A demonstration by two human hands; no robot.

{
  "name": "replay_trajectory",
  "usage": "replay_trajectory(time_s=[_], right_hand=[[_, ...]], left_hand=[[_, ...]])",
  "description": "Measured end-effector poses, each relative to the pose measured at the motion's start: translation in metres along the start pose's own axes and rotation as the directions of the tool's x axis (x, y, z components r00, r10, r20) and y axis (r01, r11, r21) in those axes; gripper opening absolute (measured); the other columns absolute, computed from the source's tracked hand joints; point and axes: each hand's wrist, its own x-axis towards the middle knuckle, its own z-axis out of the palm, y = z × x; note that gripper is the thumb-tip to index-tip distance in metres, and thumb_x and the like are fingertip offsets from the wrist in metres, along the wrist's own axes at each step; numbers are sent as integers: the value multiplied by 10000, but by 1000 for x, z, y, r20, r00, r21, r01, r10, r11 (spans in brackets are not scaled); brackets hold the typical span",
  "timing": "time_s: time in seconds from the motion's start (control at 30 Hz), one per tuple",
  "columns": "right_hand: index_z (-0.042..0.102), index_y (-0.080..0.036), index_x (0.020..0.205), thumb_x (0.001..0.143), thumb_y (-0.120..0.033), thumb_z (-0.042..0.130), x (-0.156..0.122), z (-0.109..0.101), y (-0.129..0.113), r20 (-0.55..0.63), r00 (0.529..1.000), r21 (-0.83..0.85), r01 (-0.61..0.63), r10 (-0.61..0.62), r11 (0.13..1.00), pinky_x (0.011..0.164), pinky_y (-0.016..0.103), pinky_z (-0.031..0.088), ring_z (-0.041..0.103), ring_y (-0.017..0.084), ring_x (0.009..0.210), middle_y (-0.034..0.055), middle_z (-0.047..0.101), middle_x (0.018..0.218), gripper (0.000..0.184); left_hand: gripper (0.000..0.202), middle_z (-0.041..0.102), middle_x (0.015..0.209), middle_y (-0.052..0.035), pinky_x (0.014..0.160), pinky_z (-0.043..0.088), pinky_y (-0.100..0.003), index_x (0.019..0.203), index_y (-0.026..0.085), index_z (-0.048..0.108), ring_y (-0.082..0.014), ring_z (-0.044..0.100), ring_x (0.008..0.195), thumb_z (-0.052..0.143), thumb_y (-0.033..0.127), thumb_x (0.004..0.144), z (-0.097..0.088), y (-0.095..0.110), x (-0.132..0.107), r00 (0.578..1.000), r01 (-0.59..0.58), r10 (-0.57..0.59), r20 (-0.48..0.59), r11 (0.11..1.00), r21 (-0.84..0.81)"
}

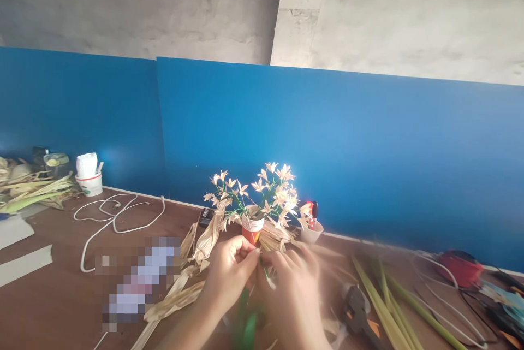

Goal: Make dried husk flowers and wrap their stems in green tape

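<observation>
My left hand [229, 268] is closed in a pinch, thumb against forefinger; the small thing at its fingertips is too little to make out. Close beside it, my right hand [292, 282] curls its fingers in, blurred by motion, around a thin green strip. Below the hands shows a blurred green roll of tape [249, 328]. Just behind them stands a red and white paper cup [252, 225], which holds cream star-shaped flowers [282, 191] on green stems. Dry corn husks [208, 238] lie around the cup.
A white cup [311, 232] with a red item stands behind on the right. To the right lie a dark glue gun [358, 306], green leaf strips [385, 301] and cables. A white cable [112, 219], a white tub [90, 183] and more husks [36, 189] are left. A blue partition [327, 148] borders the table.
</observation>
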Motion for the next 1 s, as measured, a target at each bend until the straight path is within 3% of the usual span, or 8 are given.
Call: replay_trajectory(time_s=[0.17, 0.3, 0.47, 0.6, 0.7, 0.87, 1.0], right_hand=[[575, -231, 519, 722, -138, 519, 6, -5, 1, -47, 999, -65, 17, -20, 998, 763, 344, 285, 518, 158, 558, -26, 572, 476, 231], [597, -227, 527, 717, -120, 503, 9, -10, 4, -64, 997, -54, 31, -34, 998, 706, 321, 277, 500, 147, 535, -22, 581, 476, 238], [580, -210, 530, 763, -133, 495, 8, -4, 6, -89, 994, -26, 53, -55, 998, 715, 316, 287, 495, 140, 527, -22, 595, 485, 260], [578, -210, 541, 783, -136, 486, 8, 0, 6, -87, 994, -21, 63, -64, 998, 734, 320, 293, 496, 139, 529, -22, 595, 490, 269], [587, -210, 557, 789, -141, 498, 7, 1, 6, -86, 995, -12, 58, -59, 998, 750, 324, 298, 502, 139, 541, -25, 603, 504, 258], [606, -205, 584, 803, -157, 503, 6, 1, 5, -107, 992, 6, 70, -69, 998, 777, 333, 319, 518, 138, 556, -17, 607, 521, 247], [653, -213, 607, 781, -185, 537, 6, -1, 3, -61, 998, 76, -11, 16, 997, 790, 353, 336, 547, 153, 588, -9, 615, 537, 211]], left_hand=[[177, 524, 497, 43, 374, 362, -192, 631, 180, 543, -92, 470, 385, 574, 311, 746, 7, -10, 1, 999, 40, -40, 24, 999, -3], [174, 574, 548, 26, 389, 399, -198, 671, 171, 579, -116, 550, 431, 586, 331, 737, 5, -15, 6, 991, 93, -89, 101, 995, -42], [170, 561, 546, 42, 346, 377, -195, 704, 176, 556, -119, 553, 403, 573, 341, 737, 1, -13, 9, 986, 127, -120, 117, 990, -55], [170, 548, 529, 48, 445, 467, -231, 693, 181, 537, -135, 589, 456, 577, 338, 747, -1, -10, 8, 989, 90, -81, 120, 993, -72], [164, 571, 531, 32, 456, 475, -244, 686, 173, 574, -148, 599, 471, 609, 327, 731, -4, -8, 9, 991, 67, -62, 117, 997, -43], [133, 640, 572, -5, 492, 489, -249, 697, 158, 659, -151, 614, 501, 668, 291, 692, -9, -7, 11, 978, 124, -108, 177, 989, -84], [166, 625, 518, 7, 476, 469, -235, 710, 155, 681, -141, 597, 477, 685, 320, 690, -12, -3, 12, 980, 130, -110, 167, 985, -117]])
